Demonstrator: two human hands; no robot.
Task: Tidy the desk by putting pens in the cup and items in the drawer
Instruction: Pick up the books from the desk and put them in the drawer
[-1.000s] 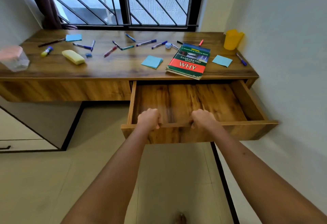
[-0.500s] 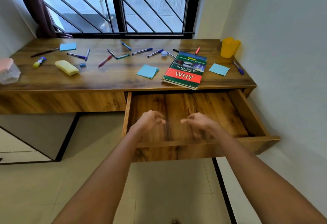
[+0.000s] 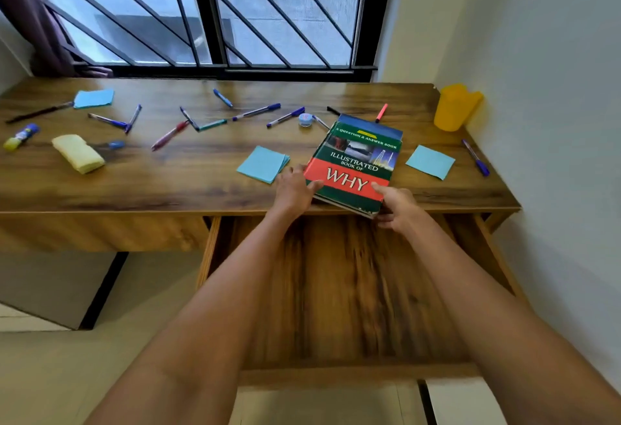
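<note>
The left hand (image 3: 295,189) is gripping the near-left corner of the green-and-red hardcover book (image 3: 356,164); the right hand (image 3: 396,208) is gripping its near-right corner. The book's near end is overhanging the open wooden drawer (image 3: 349,290).

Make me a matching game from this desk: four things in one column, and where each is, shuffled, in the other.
Things:
1. book
2. cup
3. glue stick
4. drawer

Places or states:
A. far left of the desk
B. pulled open below the desk
C. back right corner by the wall
D. between both hands at the front edge

Pairs: 1-D, 2-C, 3-A, 4-B
</note>
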